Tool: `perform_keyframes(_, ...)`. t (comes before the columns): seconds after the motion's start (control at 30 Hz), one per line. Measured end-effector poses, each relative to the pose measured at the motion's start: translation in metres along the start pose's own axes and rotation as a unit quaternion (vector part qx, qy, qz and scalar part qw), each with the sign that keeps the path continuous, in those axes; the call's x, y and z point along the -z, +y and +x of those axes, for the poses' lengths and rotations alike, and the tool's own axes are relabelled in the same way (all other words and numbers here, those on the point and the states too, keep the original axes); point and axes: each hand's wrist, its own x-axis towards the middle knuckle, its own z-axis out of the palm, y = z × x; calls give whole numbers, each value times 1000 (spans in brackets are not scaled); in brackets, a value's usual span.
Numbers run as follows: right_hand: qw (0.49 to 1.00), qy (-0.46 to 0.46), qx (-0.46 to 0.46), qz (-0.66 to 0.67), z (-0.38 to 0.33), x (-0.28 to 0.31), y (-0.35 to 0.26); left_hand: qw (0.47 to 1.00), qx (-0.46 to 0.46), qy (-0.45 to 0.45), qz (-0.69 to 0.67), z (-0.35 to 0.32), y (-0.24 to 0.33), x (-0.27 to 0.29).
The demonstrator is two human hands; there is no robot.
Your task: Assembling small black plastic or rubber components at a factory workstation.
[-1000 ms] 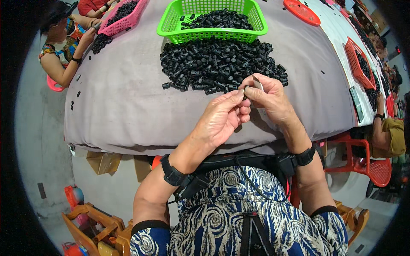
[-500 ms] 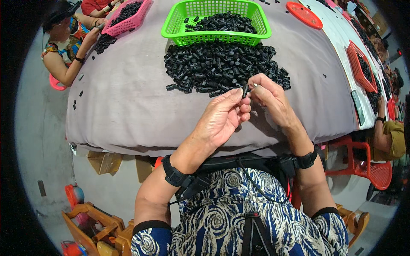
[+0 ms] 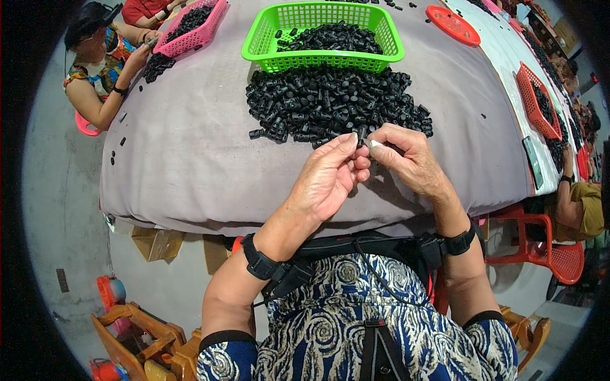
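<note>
Pinching a small black piece [image 3: 361, 132] with my left hand [image 3: 327, 176], I hold it by its side between my thumb and finger, with its top poking up. I think I hold it that way so my other hand can get at it. My right hand [image 3: 413, 155] is just beside it, with the fingers curled in and the thumb pointing at the piece. Something pale [image 3: 374, 145] shows at that thumb tip. I can't tell if it is my nail or a thing I hold, so I can't say if that hand is pinching anything. I can't tell if it touches the piece, either.

A big pile of black pieces [image 3: 318, 105] lies on the gray cloth [image 3: 190, 171] just past my hands. Maybe it sits there so I don't have to reach far. Behind the pile is a green basket [image 3: 324, 65] with more black pieces inside. Its walls likely stop them rolling off.

The bottom of my piece is partly behind my fingers. My right fingertips are tucked out of sight. The pink basket [image 3: 190, 44] on my left gets cut off at the top. Far over on my right, things look bent, dark and too tiny to name.
</note>
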Motion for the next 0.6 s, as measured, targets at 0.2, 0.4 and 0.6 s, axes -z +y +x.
perform_keyframes(0.2,1000,-8,7,5,0,3,-3,1000,3,-8,-3,1,-2,0)
perform_keyframes(0.4,1000,-17,5,15,0,4,-3,1000,16,-23,5,1,-1,0)
perform_keyframes(0.6,999,-16,-14,34,0,2,-1,999,25,-32,-18,2,-1,-1)
